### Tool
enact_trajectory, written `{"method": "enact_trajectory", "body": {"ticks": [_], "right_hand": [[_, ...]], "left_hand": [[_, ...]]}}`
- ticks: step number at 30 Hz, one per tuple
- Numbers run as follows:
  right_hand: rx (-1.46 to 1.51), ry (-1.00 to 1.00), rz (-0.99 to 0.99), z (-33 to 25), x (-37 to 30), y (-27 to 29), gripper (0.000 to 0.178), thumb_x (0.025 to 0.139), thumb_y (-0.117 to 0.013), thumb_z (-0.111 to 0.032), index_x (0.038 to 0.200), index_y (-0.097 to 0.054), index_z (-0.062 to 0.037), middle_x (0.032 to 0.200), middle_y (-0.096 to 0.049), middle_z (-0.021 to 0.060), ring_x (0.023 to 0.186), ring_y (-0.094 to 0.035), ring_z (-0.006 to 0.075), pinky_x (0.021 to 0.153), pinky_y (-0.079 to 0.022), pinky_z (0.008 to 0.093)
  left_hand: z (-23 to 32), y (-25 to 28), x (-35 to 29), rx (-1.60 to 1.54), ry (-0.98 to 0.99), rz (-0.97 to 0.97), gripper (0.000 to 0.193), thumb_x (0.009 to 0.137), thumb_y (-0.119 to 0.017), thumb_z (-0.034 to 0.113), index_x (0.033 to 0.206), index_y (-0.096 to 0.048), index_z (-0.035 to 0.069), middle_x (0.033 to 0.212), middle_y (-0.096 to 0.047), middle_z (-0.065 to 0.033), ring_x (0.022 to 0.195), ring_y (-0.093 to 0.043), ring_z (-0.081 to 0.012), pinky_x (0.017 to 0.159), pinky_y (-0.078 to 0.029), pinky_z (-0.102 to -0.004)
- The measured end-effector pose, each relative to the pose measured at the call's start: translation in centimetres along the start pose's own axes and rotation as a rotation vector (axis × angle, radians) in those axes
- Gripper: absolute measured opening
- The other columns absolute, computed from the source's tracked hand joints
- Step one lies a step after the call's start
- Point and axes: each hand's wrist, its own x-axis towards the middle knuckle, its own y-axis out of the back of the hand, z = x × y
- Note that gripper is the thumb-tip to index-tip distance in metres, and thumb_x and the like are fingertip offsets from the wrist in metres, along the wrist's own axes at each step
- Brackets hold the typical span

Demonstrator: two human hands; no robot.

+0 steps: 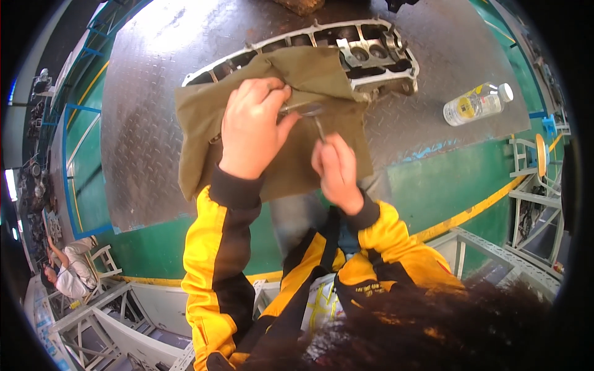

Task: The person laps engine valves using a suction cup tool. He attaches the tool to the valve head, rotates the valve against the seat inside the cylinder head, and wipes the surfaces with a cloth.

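Observation:
An olive-green cloth (204,117) is draped over the near side of a metal engine casting (365,52) with several round openings. Above the cloth, my left hand (252,127) is closed, thumb toward a small shiny metal part (304,109) that sticks out from its fingers; the part's kind is unclear through the blur. My right hand (337,167) pinches a thin metal rod-like tool (320,128), whose far end meets or lies just in front of that part. Whether the two touch, I cannot tell.
All this rests on a steel tread-plate table (148,148). A clear plastic bottle (473,105) with a white cap lies on its side at the right. Grey metal frames (495,263) stand near right. Another person (74,269) sits far left.

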Motion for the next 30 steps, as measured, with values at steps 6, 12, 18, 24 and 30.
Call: {"method": "enact_trajectory", "body": {"ticks": [6, 12, 18, 24, 30], "right_hand": [[0.019, -0.021, 0.034, 0.7, 0.6, -0.5, 0.020, 0.110, -0.051, -0.015, 0.099, -0.056, 0.0005, 0.066, -0.052, 0.0012, 0.056, -0.045, 0.0090, 0.052, -0.038, 0.0293], [0.042, -0.039, -0.004, 2.7, 0.5, -0.1, 0.022, 0.111, -0.050, -0.017, 0.100, -0.057, 0.0010, 0.066, -0.054, 0.0007, 0.057, -0.047, 0.0079, 0.053, -0.038, 0.0274], [0.054, -0.097, -0.023, 1.5, 0.6, -0.1, 0.020, 0.111, -0.050, -0.015, 0.101, -0.057, 0.0015, 0.067, -0.055, 0.0023, 0.058, -0.049, 0.0092, 0.053, -0.038, 0.0276], [0.011, -0.005, -0.038, 1.7, 0.2, 0.1, 0.020, 0.112, -0.049, -0.015, 0.104, -0.058, 0.0007, 0.069, -0.054, 0.0010, 0.058, -0.048, 0.0085, 0.054, -0.039, 0.0262], [0.174, 0.141, 0.004, 0.9, -0.6, -0.4, 0.022, 0.113, -0.049, -0.016, 0.100, -0.055, -0.0001, 0.069, -0.052, 0.0000, 0.059, -0.045, 0.0071, 0.054, -0.037, 0.0264]], "left_hand": [[0.1, 0.0, -0.2, -0.011, 0.008, 0.010, 0.039, 0.068, -0.089, 0.009, 0.105, -0.076, 0.006, 0.112, -0.071, -0.0038, 0.106, -0.065, -0.0276, 0.089, -0.053, -0.0401], [0.5, 0.1, 0.2, -0.003, -0.014, 0.004, 0.039, 0.069, -0.090, 0.012, 0.104, -0.076, 0.007, 0.111, -0.071, -0.0038, 0.105, -0.065, -0.0274, 0.088, -0.053, -0.0399], [0.4, -0.1, -0.1, -0.018, -0.013, 0.019, 0.039, 0.069, -0.091, 0.013, 0.104, -0.075, 0.006, 0.111, -0.071, -0.0040, 0.104, -0.065, -0.0275, 0.088, -0.052, -0.0400], [0.4, -0.2, -0.5, -0.011, -0.006, 0.012, 0.040, 0.068, -0.090, 0.013, 0.104, -0.075, 0.007, 0.111, -0.071, -0.0035, 0.103, -0.065, -0.0275, 0.088, -0.052, -0.0398], [0.6, 0.1, -0.3, -0.025, 0.006, 0.007, 0.040, 0.068, -0.090, 0.012, 0.105, -0.075, 0.007, 0.110, -0.071, -0.0036, 0.104, -0.065, -0.0274, 0.088, -0.053, -0.0399]]}}
